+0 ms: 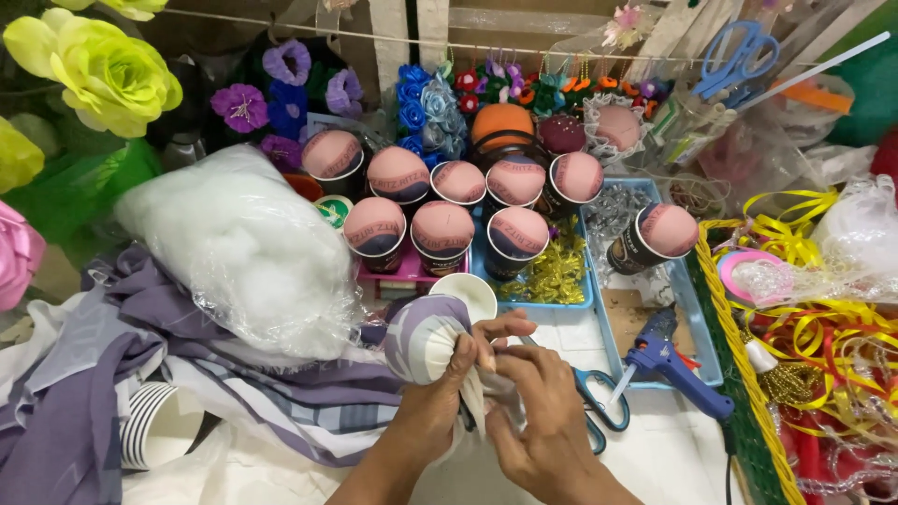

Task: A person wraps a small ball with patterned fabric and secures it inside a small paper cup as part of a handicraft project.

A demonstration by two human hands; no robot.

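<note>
While you're pinching that stuffed fabric ball (426, 339) just above the worktop (655, 449), your left hand (440, 397) is closing around its gathered neck and your right hand (538, 397) is clamping down on the loose tail of cloth below it. My guess: it's going to feel light and squishy, and the thin cloth looks a bit slippery, so gripping right at the twisted neck, not the round top, seems the safest hold. Just behind the ball a white paper cup (465, 293) is standing open. Off to the right, teal-handled scissors (599, 397) and a blue glue gun (669, 360) are lying near. Left, a bag of white stuffing (238, 248) is sitting on purple cloth (140, 355). Farther back, cups with pink padded tops (440, 229) are crowding together.
</note>
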